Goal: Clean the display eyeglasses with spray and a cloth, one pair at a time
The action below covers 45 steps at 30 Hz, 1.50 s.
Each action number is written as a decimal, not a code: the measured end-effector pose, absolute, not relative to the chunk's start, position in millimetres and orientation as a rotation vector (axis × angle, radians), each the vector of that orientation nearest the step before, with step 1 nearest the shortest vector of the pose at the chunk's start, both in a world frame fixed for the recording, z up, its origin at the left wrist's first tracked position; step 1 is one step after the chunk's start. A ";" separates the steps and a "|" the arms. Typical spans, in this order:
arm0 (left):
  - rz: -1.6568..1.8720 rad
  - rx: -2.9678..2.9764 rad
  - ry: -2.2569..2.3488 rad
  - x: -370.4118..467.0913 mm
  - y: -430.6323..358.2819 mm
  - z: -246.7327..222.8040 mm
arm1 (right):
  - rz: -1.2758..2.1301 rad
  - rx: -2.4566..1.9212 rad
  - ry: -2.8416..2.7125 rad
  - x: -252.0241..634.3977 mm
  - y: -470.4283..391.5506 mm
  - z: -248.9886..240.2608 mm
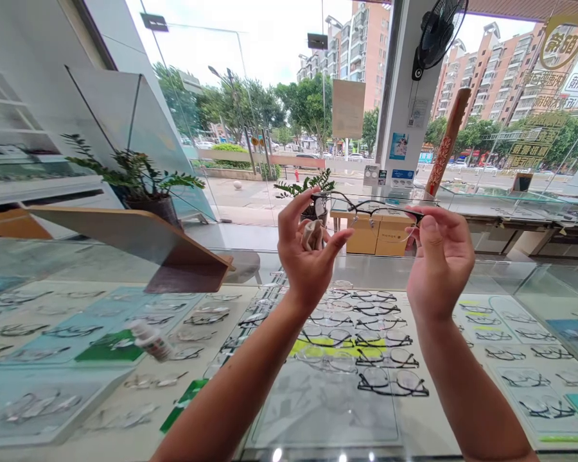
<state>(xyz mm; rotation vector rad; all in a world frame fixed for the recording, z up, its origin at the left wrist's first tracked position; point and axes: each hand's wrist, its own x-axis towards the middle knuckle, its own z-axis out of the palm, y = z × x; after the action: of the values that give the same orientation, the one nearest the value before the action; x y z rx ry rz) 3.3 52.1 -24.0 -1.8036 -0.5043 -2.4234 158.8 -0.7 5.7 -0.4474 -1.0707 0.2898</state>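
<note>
A pair of half-rim eyeglasses (359, 206) with a dark upper frame and clear lenses is raised above the glass counter, against the shop window. My left hand (304, 260) has its fingers at the left end of the frame, its thumb stretched out below. A crumpled pale cloth (312, 236) is tucked in the same hand's fingers. On the other side, my right hand (437, 269) pinches the frame's right end between thumb and fingers. The lenses face the window, and the temples are hard to make out.
Below my arms, a glass display counter (327, 410) shows rows of eyeglasses (392, 383). A white bottle (150, 340) stands on the left. A slanted wooden board (139, 237), a potted plant (147, 183), a wall fan (438, 35) and further counters (491, 221) are beyond.
</note>
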 end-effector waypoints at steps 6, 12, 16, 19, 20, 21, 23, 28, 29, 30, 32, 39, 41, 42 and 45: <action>-2.415 -1.768 -0.482 5.3 48.0 -21.6 | 0.438 -0.442 -1.115 163.1 -1.6 8.4; -2.461 -1.818 -0.523 4.5 45.1 -22.0 | 0.537 -0.437 -1.109 167.7 -1.0 9.9; -2.509 -1.828 -0.523 5.3 40.3 -19.3 | 0.562 -0.414 -1.077 169.2 -0.2 10.8; -2.566 -1.873 -0.494 6.0 33.7 -15.3 | 0.571 -0.394 -1.063 170.2 1.1 10.7; -2.585 -1.883 -0.494 6.0 31.5 -14.0 | 0.571 -0.393 -1.065 170.6 1.6 10.4; -2.600 -1.884 -0.497 5.9 29.7 -12.9 | 0.572 -0.397 -1.070 171.0 2.1 10.0; -2.626 -1.870 -0.497 5.0 27.6 -11.3 | 0.576 -0.414 -1.074 171.8 3.0 9.2; -2.669 -1.869 -0.472 2.1 31.2 -11.5 | 0.612 -0.519 -1.062 174.6 3.3 8.9; -2.676 -1.869 -0.479 1.8 32.1 -11.9 | 0.631 -0.536 -1.066 175.2 3.1 9.2; -2.680 -1.868 -0.490 1.6 32.7 -12.4 | 0.649 -0.546 -1.072 175.6 2.8 9.6; -2.686 -1.868 -0.524 1.7 32.1 -13.0 | 0.680 -0.555 -1.079 175.8 2.5 10.1; -2.662 -1.848 -0.673 2.5 15.7 -10.9 | 0.752 -0.561 -1.039 177.0 12.2 5.9; -2.617 -1.865 -0.691 1.3 13.4 -10.8 | 0.768 -0.548 -1.067 178.7 14.8 4.4; -2.602 -1.875 -0.694 0.6 14.0 -11.0 | 0.765 -0.544 -1.082 179.4 14.8 4.1; -2.626 -1.942 -0.682 -1.1 21.7 -12.5 | 0.668 -0.537 -1.127 179.0 9.2 5.3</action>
<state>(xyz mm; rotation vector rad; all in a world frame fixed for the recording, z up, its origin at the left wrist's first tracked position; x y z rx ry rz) -1.1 21.7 -12.5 -1.9422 -0.6815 -2.6260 179.0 9.2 5.3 -0.5375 -1.1273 0.6680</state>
